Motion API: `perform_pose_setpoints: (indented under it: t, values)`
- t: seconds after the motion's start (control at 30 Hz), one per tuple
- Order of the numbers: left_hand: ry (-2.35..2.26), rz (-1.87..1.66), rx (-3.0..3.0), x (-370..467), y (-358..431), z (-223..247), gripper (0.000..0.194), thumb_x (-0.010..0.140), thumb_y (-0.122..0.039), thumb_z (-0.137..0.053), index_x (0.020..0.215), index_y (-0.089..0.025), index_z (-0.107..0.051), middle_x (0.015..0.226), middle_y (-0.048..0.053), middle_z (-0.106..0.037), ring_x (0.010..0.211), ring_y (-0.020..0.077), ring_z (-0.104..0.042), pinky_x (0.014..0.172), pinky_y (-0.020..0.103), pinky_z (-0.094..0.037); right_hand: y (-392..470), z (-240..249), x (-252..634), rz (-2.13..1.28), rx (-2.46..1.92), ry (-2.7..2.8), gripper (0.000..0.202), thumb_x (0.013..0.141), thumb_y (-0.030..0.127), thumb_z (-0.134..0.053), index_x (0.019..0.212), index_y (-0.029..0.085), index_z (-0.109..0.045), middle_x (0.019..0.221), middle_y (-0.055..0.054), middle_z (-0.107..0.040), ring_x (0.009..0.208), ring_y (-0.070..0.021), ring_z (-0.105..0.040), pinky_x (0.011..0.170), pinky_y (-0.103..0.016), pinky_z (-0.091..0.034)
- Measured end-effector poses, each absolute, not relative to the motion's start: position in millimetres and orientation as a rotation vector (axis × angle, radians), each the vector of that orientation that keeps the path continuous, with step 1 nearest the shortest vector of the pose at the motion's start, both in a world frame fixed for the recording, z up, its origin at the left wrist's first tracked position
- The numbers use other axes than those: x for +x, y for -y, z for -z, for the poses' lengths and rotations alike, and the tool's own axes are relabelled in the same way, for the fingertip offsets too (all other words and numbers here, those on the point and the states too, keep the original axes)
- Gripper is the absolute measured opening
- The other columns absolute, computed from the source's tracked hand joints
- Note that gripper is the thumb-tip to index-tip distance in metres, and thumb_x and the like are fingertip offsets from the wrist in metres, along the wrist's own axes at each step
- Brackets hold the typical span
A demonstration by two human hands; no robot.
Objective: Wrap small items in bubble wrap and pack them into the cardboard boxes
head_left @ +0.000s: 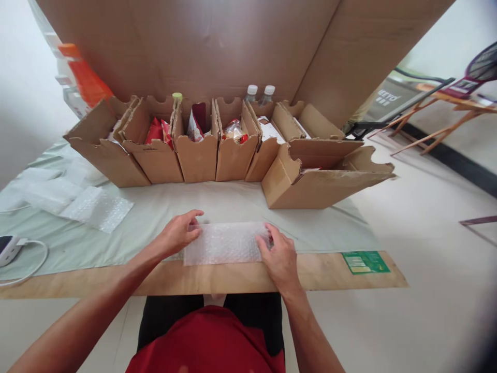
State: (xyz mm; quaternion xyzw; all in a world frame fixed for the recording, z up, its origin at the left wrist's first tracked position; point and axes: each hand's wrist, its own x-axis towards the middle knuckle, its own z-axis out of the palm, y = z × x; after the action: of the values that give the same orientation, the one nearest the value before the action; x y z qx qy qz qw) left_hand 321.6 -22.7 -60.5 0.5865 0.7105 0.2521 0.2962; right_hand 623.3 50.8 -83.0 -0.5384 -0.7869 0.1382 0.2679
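While both hands flank it, bubble-wrap sheet (229,243) lies at the table's near edge

Head view: since the sheet spans cloth and wood, its far part sits on the pale green cloth (330,233) and its near part on the bare wooden edge (322,269). Left hand (180,233) is at the sheet's far left corner, index finger stretched out, thumb below it, a gap between the two; can't tell if the other fingers pinch the plastic. Right hand (281,259) is at the right end, thumb and index parted over the sheet; whether they grip or just touch, can't tell.

Behind: row of open cardboard boxes (198,160), packets inside several, including a red packet (155,130). One angled box (310,189) stands in front of the row's right end. Tall cardboard panel (233,46) behind, orange bottle (87,77) at far left, two white-capped bottles past the middle boxes.

Left of table: loose bubble-wrap pieces (97,207), overlapping; nearer, white power strip (10,251) with cable. Green label (366,262) on the wood at right.
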Motion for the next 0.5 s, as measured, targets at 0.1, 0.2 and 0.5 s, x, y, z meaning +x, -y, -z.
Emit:
perform_pose_setpoints:
  t: [0.1,0.2,0.5]
  values:
    - [-2.173,-0.761,1.812,327.5,27.3,63.6,0.05,0.086,-0.026,-0.061,0.135,-0.015,-0.056,0.131,0.019,-0.06,0.12,0.0355,-0.059,0.103,0.053,-0.047,-57.7,89.1,637.0,-0.137,-1.432,2.1,0.043,0.094,0.039,-0.052,0.13,0.017,-0.062,0.124,-0.017,-0.071,0.108,-0.0319,-0.065,0.09,-0.047,-0.048]
    - [-2.317,-0.908,2.103,339.4,41.8,58.2,0.055,0.094,-0.03,-0.059,0.147,-0.019,-0.045,0.154,0.022,-0.042,0.144,0.0406,-0.04,0.113,0.058,-0.038,-59.9,86.1,630.3,-0.037,-1.362,2.093,0.047,0.096,0.037,-0.051,0.14,0.019,-0.055,0.144,-0.018,-0.058,0.127,-0.0342,-0.057,0.098,-0.05,-0.046]
    - [-1.982,-0.643,2.478,382.8,37.4,109.8,0.069,0.106,-0.043,-0.034,0.164,-0.014,-0.009,0.158,0.018,-0.046,0.148,0.0288,-0.041,0.122,0.048,-0.027,-41.5,88.0,530.3,-0.434,-1.014,2.636,0.057,0.099,0.027,-0.049,0.153,0.011,-0.044,0.158,-0.015,-0.046,0.15,-0.0275,-0.037,0.119,-0.044,-0.036]
